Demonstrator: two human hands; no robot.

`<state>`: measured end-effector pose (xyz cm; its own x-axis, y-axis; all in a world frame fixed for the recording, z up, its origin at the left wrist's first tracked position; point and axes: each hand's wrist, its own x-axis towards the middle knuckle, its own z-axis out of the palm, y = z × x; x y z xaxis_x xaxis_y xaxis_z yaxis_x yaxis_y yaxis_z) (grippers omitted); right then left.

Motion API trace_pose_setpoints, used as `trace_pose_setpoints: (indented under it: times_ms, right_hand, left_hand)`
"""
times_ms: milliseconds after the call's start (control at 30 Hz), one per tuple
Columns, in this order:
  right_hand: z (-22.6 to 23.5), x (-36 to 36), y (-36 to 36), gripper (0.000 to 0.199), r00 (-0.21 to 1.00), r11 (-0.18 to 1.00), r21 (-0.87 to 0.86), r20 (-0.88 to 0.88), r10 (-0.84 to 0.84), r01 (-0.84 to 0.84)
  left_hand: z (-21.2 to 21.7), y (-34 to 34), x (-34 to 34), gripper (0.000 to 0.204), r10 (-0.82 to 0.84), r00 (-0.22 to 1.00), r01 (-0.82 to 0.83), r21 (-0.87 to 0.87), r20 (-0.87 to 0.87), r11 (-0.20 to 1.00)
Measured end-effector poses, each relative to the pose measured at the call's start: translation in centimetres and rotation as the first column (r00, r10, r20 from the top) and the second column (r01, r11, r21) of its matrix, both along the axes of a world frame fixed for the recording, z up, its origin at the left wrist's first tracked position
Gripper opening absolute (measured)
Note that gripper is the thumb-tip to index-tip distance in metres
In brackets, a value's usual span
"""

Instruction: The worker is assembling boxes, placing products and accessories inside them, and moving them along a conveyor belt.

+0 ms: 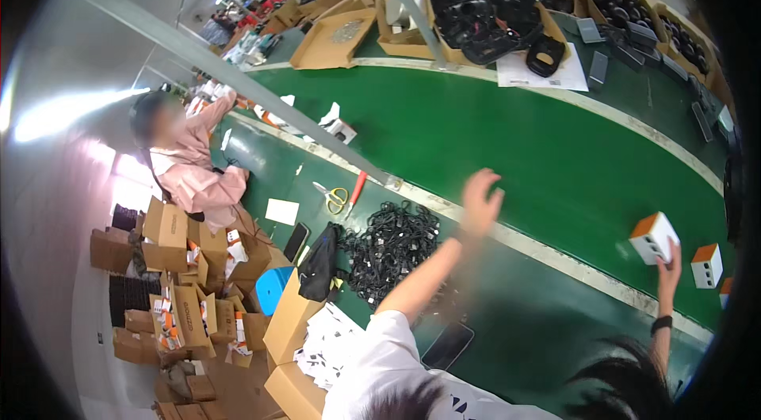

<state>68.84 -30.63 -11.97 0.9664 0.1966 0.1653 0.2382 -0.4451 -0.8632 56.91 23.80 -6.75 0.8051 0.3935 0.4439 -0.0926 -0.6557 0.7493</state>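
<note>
My left hand (481,203) is raised over the near edge of the green conveyor belt (380,115), fingers apart and holding nothing. At the right, my right hand (671,263) grips a small white and orange box (655,238) by its near side, above the belt. Just right of it, a second white and orange box (706,266) stands on the belt. A heap of black cables (390,249) lies on the worktable, left of my left forearm. A dark phone (449,345) rests on the table near my body, partly hidden by my sleeve.
A metal post (301,120) slants across the belt's left part. Scissors (336,198), a red-handled tool (358,185) and a black pouch (319,261) lie near the cables. A co-worker in pink (208,174) sits at the left. Cartons (337,33) line the far side.
</note>
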Motion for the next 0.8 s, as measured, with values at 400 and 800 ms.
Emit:
trace_pose_setpoints:
  times_ms: [400,800]
  right_hand:
    - [-2.4,2.7,-12.8,0.057,0.859,0.685,-0.57,0.485,-0.165,0.454]
    - [15.2,-5.0,21.4,0.042,0.777,0.867,-0.05,-0.471,0.417,-0.496]
  left_hand:
    - [0.5,21.4,-3.1,0.047,0.61,0.792,-0.61,0.025,-0.022,0.792]
    - [6.4,12.5,-6.6,0.036,0.027,0.953,-0.15,-0.391,-0.303,0.908]
